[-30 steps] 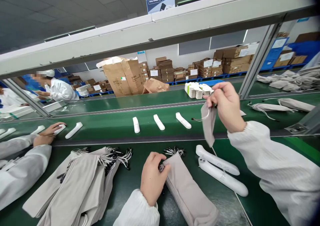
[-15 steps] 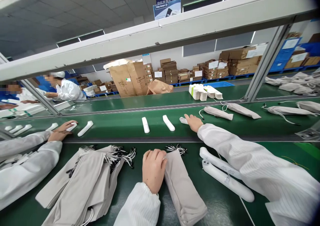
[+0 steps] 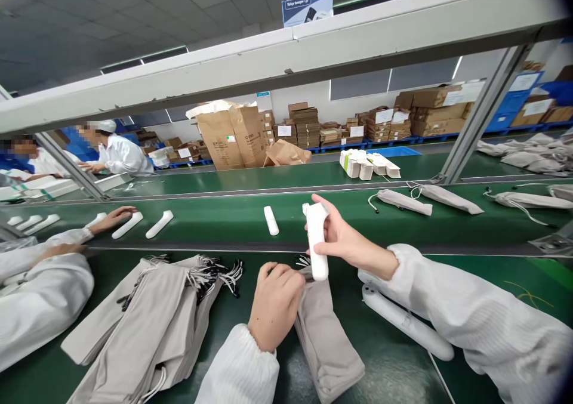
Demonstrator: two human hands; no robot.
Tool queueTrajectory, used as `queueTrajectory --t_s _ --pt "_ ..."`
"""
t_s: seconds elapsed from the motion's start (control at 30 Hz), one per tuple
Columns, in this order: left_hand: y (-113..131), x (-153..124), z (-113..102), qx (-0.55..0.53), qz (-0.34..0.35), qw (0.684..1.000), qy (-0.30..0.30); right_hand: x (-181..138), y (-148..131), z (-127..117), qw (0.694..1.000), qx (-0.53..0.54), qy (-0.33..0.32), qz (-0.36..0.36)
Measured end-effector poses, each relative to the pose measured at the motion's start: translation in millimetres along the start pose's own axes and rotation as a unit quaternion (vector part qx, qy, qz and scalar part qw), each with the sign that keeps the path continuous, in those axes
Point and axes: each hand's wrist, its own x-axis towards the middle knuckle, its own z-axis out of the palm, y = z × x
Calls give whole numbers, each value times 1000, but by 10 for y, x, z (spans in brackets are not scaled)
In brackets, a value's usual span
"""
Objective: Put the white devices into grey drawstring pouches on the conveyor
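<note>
My right hand point(image 3: 342, 234) holds a white handheld device point(image 3: 317, 243) above the front edge of the green belt, thumb on its front and fingers behind. Its wider head points up. My left hand point(image 3: 277, 299) has its fingers curled over the top end of a stack of grey drawstring pouches point(image 3: 329, 338), the fingertips partly hidden. Left of it lies a larger pile of grey drawstring pouches point(image 3: 147, 326) with white cords and black tips. Two longer white devices point(image 3: 405, 320) lie under my right forearm, one mostly covered.
White devices point(image 3: 271, 220) lie spaced along the belt point(image 3: 215, 222); filled pouches point(image 3: 405, 201) lie on its right. A co-worker's hand point(image 3: 114, 218) reaches onto the belt at left. A metal frame bar point(image 3: 286, 64) crosses overhead. White boxes point(image 3: 356, 162) stand behind.
My right hand has lifted a white device off the belt and drawn it nearer, turned upright. Things on the belt have shifted slightly right. My left hand stays at the pouches.
</note>
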Motion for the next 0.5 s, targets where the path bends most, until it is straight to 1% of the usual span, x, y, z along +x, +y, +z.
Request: queueTrajectory --t_s 0.07,0.1,0.17,0.23,0.3,0.33,0.37,0.4,0.43,0.5 --pt "39 -3 -36 -102 -39 994 -17 -61 36 83 998 -24 32 -44" --pt "61 -2 -43 -158 -61 985 -15 -86 60 107 997 -37 45 -55" --pt "106 14 -40 -256 -107 961 19 -131 100 135 995 -68 45 -50" --pt "149 48 -28 -321 -159 930 87 -175 120 156 991 -129 0 -32" --pt "178 91 -26 -360 -209 897 153 -223 110 177 977 -206 -57 -12" --pt "183 110 -35 -383 -230 878 170 -250 89 185 970 -231 -78 2" --pt "179 125 -54 -412 -250 858 175 -281 55 189 968 -235 -89 25" --pt "167 134 -83 -445 -270 836 171 -314 4 189 972 -212 -87 56" --pt "147 137 -121 -479 -291 811 169 -352 -64 184 980 -165 -73 89" --pt "89 132 -208 -529 -328 760 188 -429 -243 154 991 -44 -22 128"
